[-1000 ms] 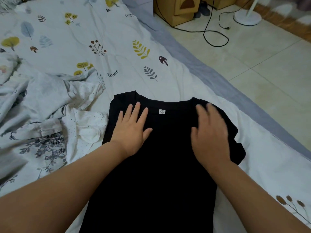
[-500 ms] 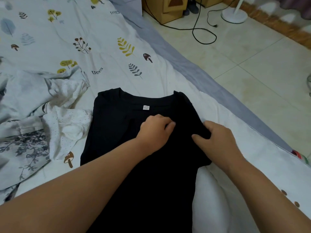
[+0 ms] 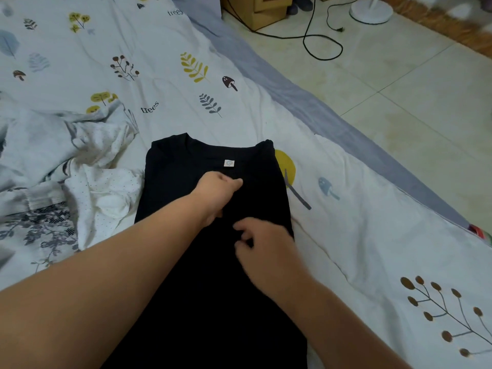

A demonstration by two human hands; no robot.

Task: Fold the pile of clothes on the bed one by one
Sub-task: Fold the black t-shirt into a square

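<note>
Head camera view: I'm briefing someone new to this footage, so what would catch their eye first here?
A black shirt lies flat in the middle of the bed, collar away from the camera, a small white label at its neck. Both hands work on it: the left hand pinches fabric just below the label, the right hand bunches cloth nearer the camera. To the left sits a rumpled pile of pale clothes.

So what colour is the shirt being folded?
Plain black shirt, with a small white neck label; head view.
</note>
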